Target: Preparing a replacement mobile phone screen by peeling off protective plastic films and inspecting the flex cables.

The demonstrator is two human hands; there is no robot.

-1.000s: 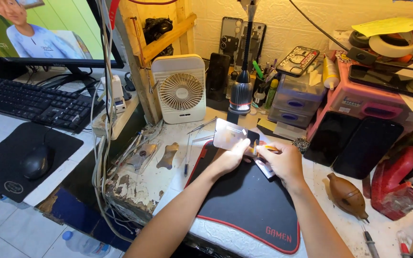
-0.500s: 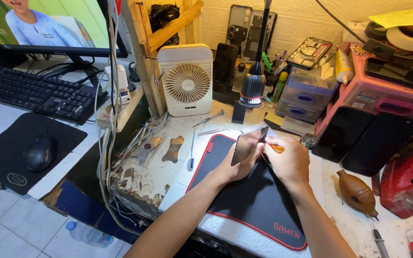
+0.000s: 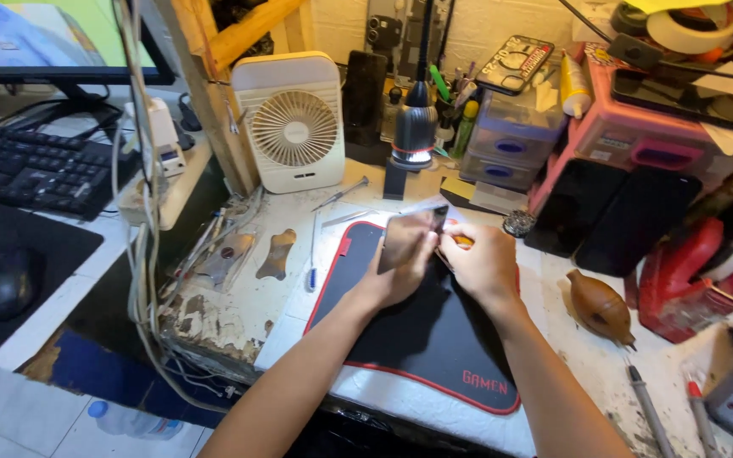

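Observation:
My left hand point(image 3: 396, 276) holds a flat dark phone panel point(image 3: 409, 237) upright over the black mat point(image 3: 417, 339). Its glossy face tilts toward me. My right hand point(image 3: 481, 263) is closed at the panel's right edge, gripping a small tool with an orange handle point(image 3: 463, 242) that touches the panel. Both hands hover just above the mat's far end.
A white desk fan point(image 3: 292, 123) and a black lamp point(image 3: 415, 127) stand behind the mat. Screwdrivers point(image 3: 311, 254) and metal picks lie at its left. A brown rubber blower point(image 3: 600, 307), two dark phones point(image 3: 612, 216) and a red tool point(image 3: 693, 271) lie right. Keyboard point(image 3: 27, 170) and mouse point(image 3: 6, 284) sit far left.
The panel has been tipped up from lying nearly flat to standing on edge in my left hand. My right hand stayed at its right edge. The view has shifted closer.

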